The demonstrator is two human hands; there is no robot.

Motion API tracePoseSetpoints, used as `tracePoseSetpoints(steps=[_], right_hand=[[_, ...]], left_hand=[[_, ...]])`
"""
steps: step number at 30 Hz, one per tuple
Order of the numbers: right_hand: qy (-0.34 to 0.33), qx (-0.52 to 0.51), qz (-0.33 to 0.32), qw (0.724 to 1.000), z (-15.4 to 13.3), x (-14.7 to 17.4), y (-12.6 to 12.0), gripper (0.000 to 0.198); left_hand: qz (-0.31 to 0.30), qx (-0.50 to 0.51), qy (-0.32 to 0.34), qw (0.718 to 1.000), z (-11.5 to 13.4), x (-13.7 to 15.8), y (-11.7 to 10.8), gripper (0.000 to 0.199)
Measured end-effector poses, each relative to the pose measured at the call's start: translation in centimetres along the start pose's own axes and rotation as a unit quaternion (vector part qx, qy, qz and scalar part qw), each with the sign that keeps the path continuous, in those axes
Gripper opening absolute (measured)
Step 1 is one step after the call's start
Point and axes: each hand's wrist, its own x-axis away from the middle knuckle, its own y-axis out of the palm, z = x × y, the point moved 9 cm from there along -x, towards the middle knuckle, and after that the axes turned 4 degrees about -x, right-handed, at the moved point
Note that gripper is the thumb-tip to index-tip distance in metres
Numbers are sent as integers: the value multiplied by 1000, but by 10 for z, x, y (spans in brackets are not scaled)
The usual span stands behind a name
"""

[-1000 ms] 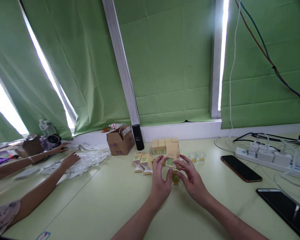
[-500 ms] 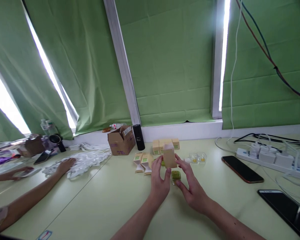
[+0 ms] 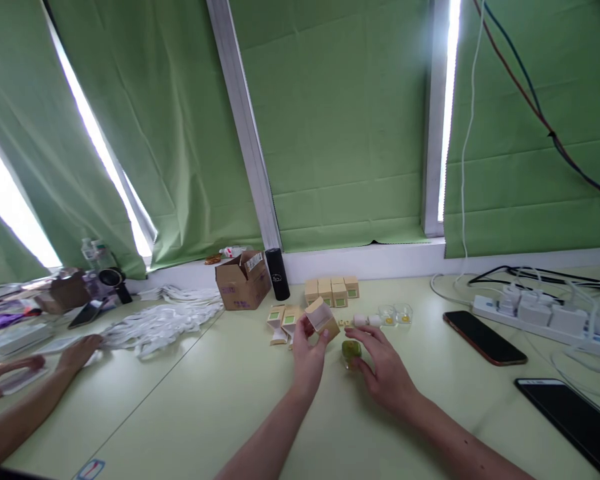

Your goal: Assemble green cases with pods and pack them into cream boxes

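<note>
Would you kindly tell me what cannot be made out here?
Head view:
- Small open tan cardboard box: one side, hidden by the left hand.
- Squarish green-and-clear container: lower right part, hidden by the right hand.
- Green labels on the tan cardboard boxes behind: too small to read.
- Black, white-edged phone: cut off by the right edge.

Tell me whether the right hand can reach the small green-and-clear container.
Likely yes: the right hand has its fingers at the green-and-clear container, and the open box in the left hand is off to the left, leaving the way free.
</note>
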Motion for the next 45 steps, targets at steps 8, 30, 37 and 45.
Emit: tracePoseSetpoints(steps=[8, 30, 37, 45], right_hand=[[82, 87, -50, 992, 27, 6, 15, 53], [213, 175, -44, 960, 66, 3, -15, 48], [214, 164, -43, 962, 67, 1, -17, 47], [214, 146, -50, 965, 72, 4, -13, 48]], left_hand=[[-25, 41, -95, 994, -41, -7, 2, 50], [-112, -40, 104, 988, 15, 10, 21, 32], [-102, -125, 149, 976, 25, 12, 22, 13], [-94, -116, 85, 985, 1, 7, 20, 30]])
